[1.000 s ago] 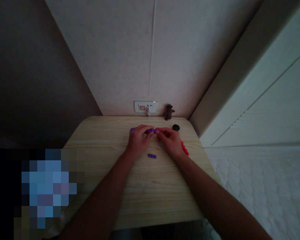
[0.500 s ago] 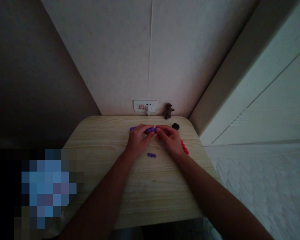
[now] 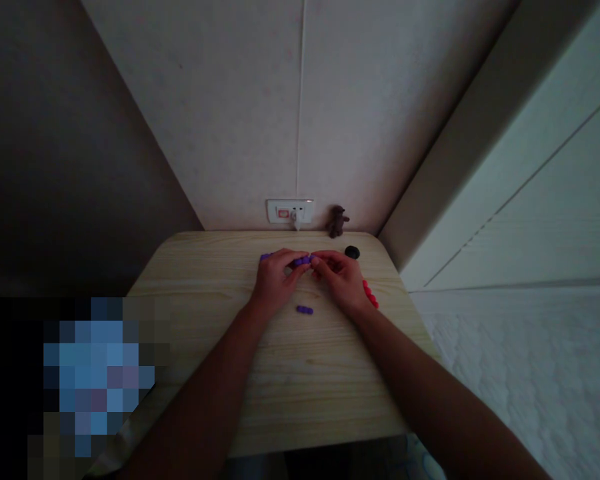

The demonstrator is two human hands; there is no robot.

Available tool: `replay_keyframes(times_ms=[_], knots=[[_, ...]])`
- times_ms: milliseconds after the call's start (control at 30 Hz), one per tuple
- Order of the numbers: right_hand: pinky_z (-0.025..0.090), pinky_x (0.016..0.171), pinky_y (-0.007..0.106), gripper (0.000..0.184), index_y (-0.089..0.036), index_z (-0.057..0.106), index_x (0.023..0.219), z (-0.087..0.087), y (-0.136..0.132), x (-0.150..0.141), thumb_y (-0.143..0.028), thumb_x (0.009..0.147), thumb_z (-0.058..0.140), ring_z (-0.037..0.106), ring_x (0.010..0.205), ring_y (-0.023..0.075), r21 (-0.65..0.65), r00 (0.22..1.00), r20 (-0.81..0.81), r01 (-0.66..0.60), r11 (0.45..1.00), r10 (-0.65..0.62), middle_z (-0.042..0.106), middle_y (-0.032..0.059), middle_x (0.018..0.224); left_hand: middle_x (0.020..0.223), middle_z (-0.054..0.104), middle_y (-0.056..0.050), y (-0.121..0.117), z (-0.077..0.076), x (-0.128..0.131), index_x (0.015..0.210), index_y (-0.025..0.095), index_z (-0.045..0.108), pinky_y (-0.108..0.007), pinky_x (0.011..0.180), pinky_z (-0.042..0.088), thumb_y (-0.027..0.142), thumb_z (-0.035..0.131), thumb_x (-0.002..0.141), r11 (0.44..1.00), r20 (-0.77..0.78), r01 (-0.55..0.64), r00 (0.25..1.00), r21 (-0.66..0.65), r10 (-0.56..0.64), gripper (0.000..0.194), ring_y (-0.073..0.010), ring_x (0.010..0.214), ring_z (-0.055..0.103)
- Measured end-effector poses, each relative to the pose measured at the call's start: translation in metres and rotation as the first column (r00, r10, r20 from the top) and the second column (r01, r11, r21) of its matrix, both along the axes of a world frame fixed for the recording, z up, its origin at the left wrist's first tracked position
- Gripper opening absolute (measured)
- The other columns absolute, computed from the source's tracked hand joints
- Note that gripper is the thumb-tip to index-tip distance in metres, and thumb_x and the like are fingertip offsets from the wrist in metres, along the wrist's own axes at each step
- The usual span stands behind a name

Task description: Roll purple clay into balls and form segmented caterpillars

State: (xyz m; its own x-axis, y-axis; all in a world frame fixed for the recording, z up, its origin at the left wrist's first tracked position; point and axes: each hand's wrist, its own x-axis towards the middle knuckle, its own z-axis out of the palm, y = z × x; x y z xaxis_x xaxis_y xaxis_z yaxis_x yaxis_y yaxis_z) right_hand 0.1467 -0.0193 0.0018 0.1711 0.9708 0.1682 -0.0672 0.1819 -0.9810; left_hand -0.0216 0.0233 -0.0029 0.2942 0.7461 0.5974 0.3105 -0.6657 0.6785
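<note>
Between my two hands is a row of joined purple beads (image 3: 303, 261), held above the wooden table (image 3: 190, 293). My left hand (image 3: 276, 277) pinches its left part with thumb and fingers. At the right end, my right hand (image 3: 339, 273) grips it with thumb and fingertips. Something red shows partly beneath my right hand, mostly hidden by it. A short purple bead piece (image 3: 305, 310) lies on the table nearer to me. Another purple piece (image 3: 265, 257) peeks out behind my left hand. Beside my right wrist lies a red bead row (image 3: 371, 294).
A small dark brown figurine (image 3: 337, 222) stands at the table's back edge, with a round black object (image 3: 352, 253) in front of it. A wall socket (image 3: 290, 211) with a plug and cable sits behind the table. A white quilted surface (image 3: 525, 373) lies to the right.
Hardly anything differs. Both hands keep their hold on the purple bead row, with only a slight shift of the fingers and of the view.
</note>
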Motion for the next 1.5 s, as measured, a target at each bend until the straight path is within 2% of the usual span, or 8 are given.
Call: replay_keyframes(times_ms=[200,367,533,800,1167,1367,1500], knots=[[0.057,0.070,0.034,0.040,-0.023,0.079,0.096,-0.0041,0.0021,0.0015,-0.054,0.072,0.089,0.067,0.069,0.0177,0.010,1.000,-0.024,-0.017,1.000,0.017,0.077,0.0028,0.080,0.104,0.081,-0.007,0.0002,-0.0023,0.0012,0.107,0.022,0.082,-0.035,0.088,0.064,0.027,0.079,0.087,0.997,0.061,0.002,0.998,-0.078,0.003,0.021,-0.0199,0.094,0.076],[0.058,0.069,0.034,0.041,-0.024,0.079,0.098,-0.0054,0.0027,0.0013,-0.052,0.070,0.090,0.067,0.068,0.0172,0.008,0.999,-0.043,-0.007,1.000,0.007,0.077,0.0023,0.080,0.108,0.081,-0.008,0.0000,-0.0021,0.0025,0.105,0.021,0.082,-0.033,0.087,0.066,0.032,0.075,0.088,0.984,0.187,0.061,0.982,-0.170,-0.029,0.022,-0.0199,0.098,0.077],[0.058,0.071,0.033,0.040,-0.024,0.080,0.098,-0.0053,0.0024,0.0018,-0.049,0.070,0.092,0.068,0.069,0.0164,0.021,0.997,-0.079,-0.022,1.000,0.023,0.077,0.0011,0.078,0.105,0.083,-0.009,0.0022,-0.0049,0.0039,0.103,0.018,0.080,-0.034,0.088,0.066,0.036,0.080,0.083,0.954,0.287,0.097,0.958,-0.285,-0.011,0.027,-0.0206,0.093,0.079],[0.059,0.073,0.035,0.039,-0.024,0.081,0.097,-0.0064,0.0029,0.0037,-0.048,0.068,0.093,0.069,0.071,0.0176,0.013,0.998,-0.052,-0.019,1.000,0.020,0.080,0.0032,0.085,0.096,0.083,-0.009,0.0034,-0.0048,0.0029,0.093,0.018,0.081,-0.036,0.085,0.067,0.038,0.085,0.078,0.942,0.315,0.134,0.948,-0.308,-0.032,0.025,-0.0213,0.086,0.080],[0.060,0.073,0.033,0.040,-0.023,0.081,0.095,-0.0080,0.0036,0.0051,-0.050,0.068,0.093,0.071,0.072,0.0177,0.038,0.999,-0.015,-0.047,0.998,0.048,0.080,0.0031,0.083,0.096,0.083,-0.009,0.0038,-0.0063,0.0028,0.092,0.018,0.082,-0.036,0.088,0.065,0.034,0.085,0.077,0.934,0.333,0.148,0.942,-0.324,-0.034,0.023,-0.0219,0.088,0.079],[0.060,0.073,0.033,0.039,-0.024,0.080,0.095,-0.0094,0.0034,0.0041,-0.051,0.069,0.092,0.070,0.072,0.0171,0.054,0.999,-0.001,-0.044,0.998,0.044,0.080,0.0031,0.084,0.096,0.081,-0.008,0.0034,-0.0047,0.0027,0.091,0.019,0.082,-0.032,0.084,0.063,0.029,0.083,0.077,0.956,0.320,0.110,0.947,-0.272,-0.018,0.018,-0.0199,0.089,0.077],[0.060,0.074,0.034,0.040,-0.023,0.080,0.096,-0.0088,0.0030,0.0046,-0.051,0.070,0.092,0.071,0.073,0.0181,0.043,0.999,0.014,-0.043,0.998,0.042,0.080,0.0035,0.084,0.096,0.082,-0.009,0.0042,-0.0063,0.0030,0.093,0.018,0.082,-0.032,0.084,0.062,0.029,0.083,0.077,0.941,0.326,0.136,0.945,-0.311,-0.029,0.019,-0.0200,0.088,0.077]])
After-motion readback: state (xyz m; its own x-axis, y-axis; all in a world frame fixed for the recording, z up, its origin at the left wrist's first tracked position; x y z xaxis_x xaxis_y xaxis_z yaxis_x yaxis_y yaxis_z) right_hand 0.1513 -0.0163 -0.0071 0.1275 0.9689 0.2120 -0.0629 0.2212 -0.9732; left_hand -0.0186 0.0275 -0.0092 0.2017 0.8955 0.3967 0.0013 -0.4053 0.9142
